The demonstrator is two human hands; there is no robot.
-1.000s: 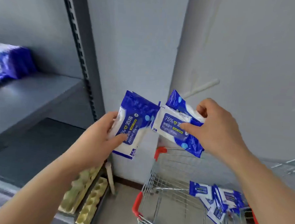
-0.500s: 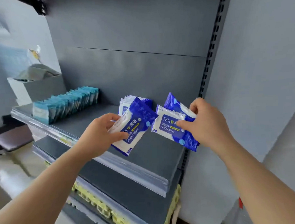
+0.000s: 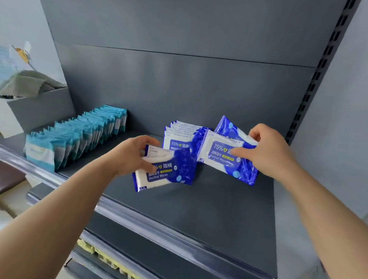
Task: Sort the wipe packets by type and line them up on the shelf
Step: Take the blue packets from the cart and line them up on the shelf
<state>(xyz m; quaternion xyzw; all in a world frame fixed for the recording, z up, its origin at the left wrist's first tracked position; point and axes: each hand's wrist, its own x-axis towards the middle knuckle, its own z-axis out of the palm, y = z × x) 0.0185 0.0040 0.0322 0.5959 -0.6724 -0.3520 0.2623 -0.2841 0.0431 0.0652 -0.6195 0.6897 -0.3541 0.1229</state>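
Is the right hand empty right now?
No, the right hand pinches blue-and-white alcohol wipe packets between thumb and fingers.

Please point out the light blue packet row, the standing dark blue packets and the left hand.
light blue packet row point(image 3: 80, 131): head view, middle of the row.
standing dark blue packets point(image 3: 178, 144): head view, front packet's label.
left hand point(image 3: 129, 156): head view, back of hand.

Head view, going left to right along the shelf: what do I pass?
row of light-blue packets → left hand → alcohol wipe packet it grips → pair of alcohol wipe packets that the right hand pinches → right hand → slotted upright
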